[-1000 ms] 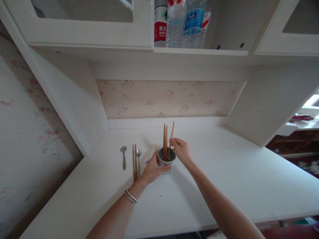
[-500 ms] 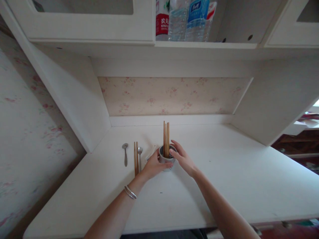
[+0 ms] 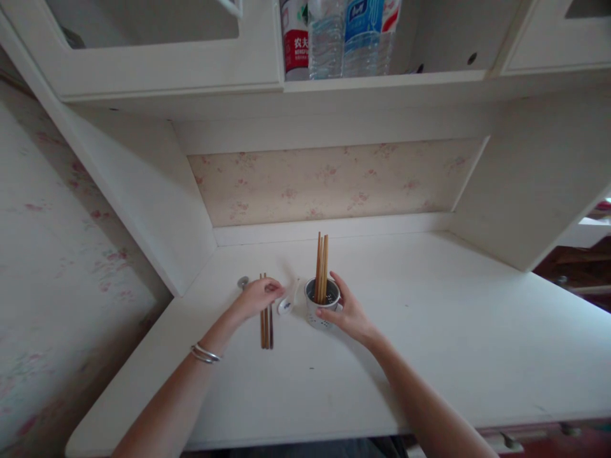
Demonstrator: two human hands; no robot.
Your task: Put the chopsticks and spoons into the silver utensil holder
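Several chopsticks (image 3: 321,264) are held nearly upright by a perforated cup (image 3: 316,317), which stands on the bench (image 3: 458,331) near its middle; support seems to be given to them by the wall and rim. The cup is grasped from its right side by the right hand (image 3: 352,313), with the thumb laid across the front and the fingers bent round the far side, presumably so that tipping is prevented. The left hand (image 3: 258,298) is poised over the loose chopsticks (image 3: 262,331), its fingers loosely curled; whether anything is pinched there cannot be told. These chopsticks are laid side by side with a slim handle (image 3: 272,334), an arrangement by which each is probably made easy to pick out. Between them and the cup, a white spoon (image 3: 285,306) is set down. Much of a metal spoon (image 3: 243,282) is covered by the left hand, as is the handle's upper end. The lower ends of the upright chopsticks are lost inside the cup, so an exact count cannot be made. Overhead, the bottles (image 3: 329,44) are cut off by the top edge.
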